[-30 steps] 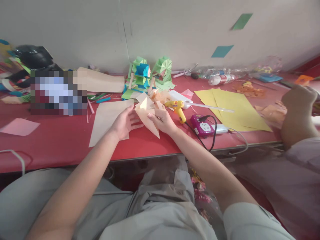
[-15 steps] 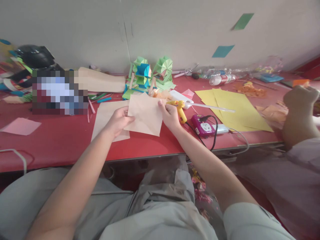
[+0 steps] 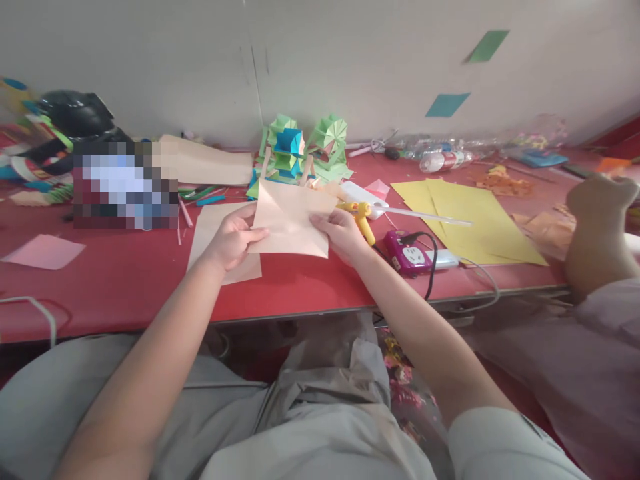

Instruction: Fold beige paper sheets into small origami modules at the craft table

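Unfolded tan paper (image 3: 290, 220), fingers (image 3: 320, 220) lower.

Both hands held a tan paper sheet (image 3: 293, 220) above the red bench (image 3: 125, 280): the left hand (image 3: 231, 239) pinched its 9 o'clock edge, the right hand (image 3: 343, 233) its 3 o'clock edge. A yellow glue gun (image 3: 361, 217) lay just beside the right hand at 3 o'clock, with yellow sheets (image 3: 465, 213) farther out. Green paper models (image 3: 305, 143) stood at 12 o'clock.

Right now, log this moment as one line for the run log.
left hand: grips tan paper sheet | right hand: grips same sheet's right edge | sheet: held above red table | nearby: yellow glue gun
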`<state>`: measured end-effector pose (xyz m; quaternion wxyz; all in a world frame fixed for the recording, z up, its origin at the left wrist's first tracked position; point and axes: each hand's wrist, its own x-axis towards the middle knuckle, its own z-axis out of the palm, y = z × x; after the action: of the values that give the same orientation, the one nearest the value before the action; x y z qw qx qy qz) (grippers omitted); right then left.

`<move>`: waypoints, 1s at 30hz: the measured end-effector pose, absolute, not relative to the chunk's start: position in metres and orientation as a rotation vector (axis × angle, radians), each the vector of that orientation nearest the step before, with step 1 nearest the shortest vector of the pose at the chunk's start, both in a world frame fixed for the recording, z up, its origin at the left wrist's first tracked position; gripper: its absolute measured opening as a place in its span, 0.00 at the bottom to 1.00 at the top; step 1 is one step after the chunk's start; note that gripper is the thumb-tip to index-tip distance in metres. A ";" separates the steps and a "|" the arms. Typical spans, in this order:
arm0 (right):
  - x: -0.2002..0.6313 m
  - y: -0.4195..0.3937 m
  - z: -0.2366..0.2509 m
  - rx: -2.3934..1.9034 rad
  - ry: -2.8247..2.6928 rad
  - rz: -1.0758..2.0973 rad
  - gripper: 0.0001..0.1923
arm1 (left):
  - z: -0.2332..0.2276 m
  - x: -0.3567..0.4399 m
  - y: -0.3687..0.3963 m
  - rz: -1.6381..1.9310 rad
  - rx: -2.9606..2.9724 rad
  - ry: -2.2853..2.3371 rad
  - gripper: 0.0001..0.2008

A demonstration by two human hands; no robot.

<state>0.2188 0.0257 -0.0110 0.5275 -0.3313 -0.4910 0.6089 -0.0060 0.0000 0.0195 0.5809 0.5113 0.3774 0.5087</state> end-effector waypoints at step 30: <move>0.225 0.030 -0.014 -0.783 -1.431 1.228 0.08 | 0.025 -0.028 0.001 0.888 1.486 0.840 0.14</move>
<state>0.2252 0.0300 -0.0138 0.5226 -0.3268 -0.5975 0.5129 -0.0284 0.0008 0.0249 0.5721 0.6334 0.3581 0.3785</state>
